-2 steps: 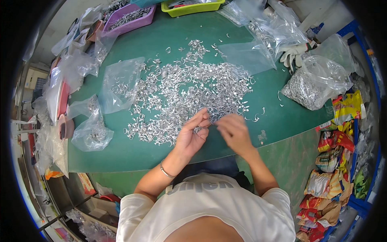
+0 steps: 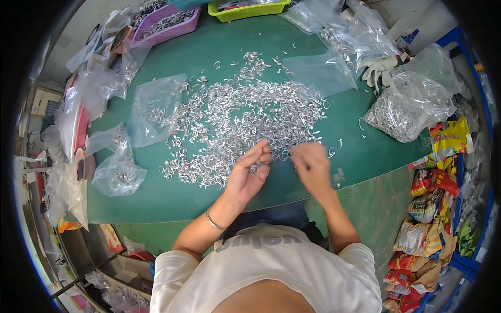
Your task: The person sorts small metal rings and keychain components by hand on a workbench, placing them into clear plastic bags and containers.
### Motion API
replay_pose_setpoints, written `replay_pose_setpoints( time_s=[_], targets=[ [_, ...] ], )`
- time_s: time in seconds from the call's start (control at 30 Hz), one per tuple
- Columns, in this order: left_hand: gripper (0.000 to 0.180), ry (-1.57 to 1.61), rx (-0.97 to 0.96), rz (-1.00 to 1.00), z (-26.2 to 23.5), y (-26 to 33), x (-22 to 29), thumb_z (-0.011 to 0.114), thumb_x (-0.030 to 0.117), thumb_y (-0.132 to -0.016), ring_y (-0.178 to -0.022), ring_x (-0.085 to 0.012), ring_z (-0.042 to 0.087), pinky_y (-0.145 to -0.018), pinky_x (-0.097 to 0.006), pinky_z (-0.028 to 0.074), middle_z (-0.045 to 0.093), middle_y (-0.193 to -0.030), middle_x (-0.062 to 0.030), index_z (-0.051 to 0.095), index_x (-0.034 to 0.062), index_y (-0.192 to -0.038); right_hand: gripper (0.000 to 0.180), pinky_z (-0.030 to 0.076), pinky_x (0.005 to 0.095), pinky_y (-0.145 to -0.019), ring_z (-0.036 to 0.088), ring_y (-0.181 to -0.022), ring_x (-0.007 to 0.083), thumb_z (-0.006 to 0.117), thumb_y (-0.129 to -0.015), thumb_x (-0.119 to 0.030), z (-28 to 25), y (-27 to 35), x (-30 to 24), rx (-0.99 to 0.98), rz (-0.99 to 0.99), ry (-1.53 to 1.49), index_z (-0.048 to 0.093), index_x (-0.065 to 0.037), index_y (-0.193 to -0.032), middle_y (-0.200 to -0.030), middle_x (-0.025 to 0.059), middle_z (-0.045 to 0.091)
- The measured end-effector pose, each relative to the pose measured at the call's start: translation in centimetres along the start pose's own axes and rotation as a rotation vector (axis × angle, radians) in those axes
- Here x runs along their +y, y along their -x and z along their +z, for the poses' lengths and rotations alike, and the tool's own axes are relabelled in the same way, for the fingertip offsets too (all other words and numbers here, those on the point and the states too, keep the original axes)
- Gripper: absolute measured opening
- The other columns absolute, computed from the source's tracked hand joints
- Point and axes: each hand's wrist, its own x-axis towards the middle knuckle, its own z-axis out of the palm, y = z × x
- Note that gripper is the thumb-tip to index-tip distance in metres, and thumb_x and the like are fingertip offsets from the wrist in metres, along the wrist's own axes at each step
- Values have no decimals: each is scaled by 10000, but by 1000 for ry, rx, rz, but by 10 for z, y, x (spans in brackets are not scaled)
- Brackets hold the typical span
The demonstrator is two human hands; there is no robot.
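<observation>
A broad, loose heap of small silvery metal rings (image 2: 216,133) lies mid-table; clock directions run from its centre, twelve pointing away from the person. At six, the left hand (image 2: 253,172) stands at the heap's near border, palm turned inward, fingers partly curled toward the thumb with a narrow gap; silvery bits show there, but I cannot tell whether they are gripped or lie behind. Between four and five, the right hand (image 2: 313,166) has its fingers bent in close beside the heap's margin; whether it pinches anything, I cannot tell.

A flat clear plastic bag (image 2: 156,107) at nine to ten meets the heap's edge, and another clear sheet-like bag (image 2: 319,74) overlaps it at two. A crumpled clear bag (image 2: 122,175) sits well apart at eight. At three, beyond a band of green surface, stands a bulging ring-filled bag (image 2: 396,117), with a pale work glove (image 2: 379,72) just past it toward two.

The green table (image 2: 156,206) offers a strip between heap and curved near edge from five to eight, and more room toward twelve, up to the yellow-green tray (image 2: 250,14); a purple tray (image 2: 180,31) is at eleven.
</observation>
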Motion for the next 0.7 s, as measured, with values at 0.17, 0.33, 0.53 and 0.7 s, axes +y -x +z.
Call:
replay_pose_setpoints(
  time_s=[0.17,0.33,0.53,0.7],
  targets=[
    [231,-347,-32,-145,1,-11,6,484,139,-938,-607,-70,423,-453,-175,326,480,-740,-11,532,-2,-1115,128,388,387,-756,522,-788,283,686,-718,-64,-26,-20,38,188,256,386,613,-22,-814,-809,103,593],
    [193,-1451,-148,281,34,-47,-2,572,173,-885,-539,-121,517,-477,-244,400,537,-615,-35,666,23,-960,85,402,370,-706,531,-747,274,678,-735,-59,-26,-19,50,110,230,415,612,-17,-768,-753,97,587],
    [145,-2226,-492,814,46,-95,-10,641,149,-780,-693,-285,621,-590,-394,486,613,-768,-102,698,99,-903,52,467,232,-623,576,-671,130,556,-886,-47,-52,-20,47,384,749,-1104,568,-2,-909,-833,95,628],
    [89,-2442,-621,784,54,-108,-11,574,2,-713,-747,-325,634,-602,-412,501,615,-821,-145,647,52,-720,55,423,203,-591,542,-660,83,559,-890,-73,-55,-15,52,266,797,-1131,565,-19,-899,-773,47,582]
  ],
)
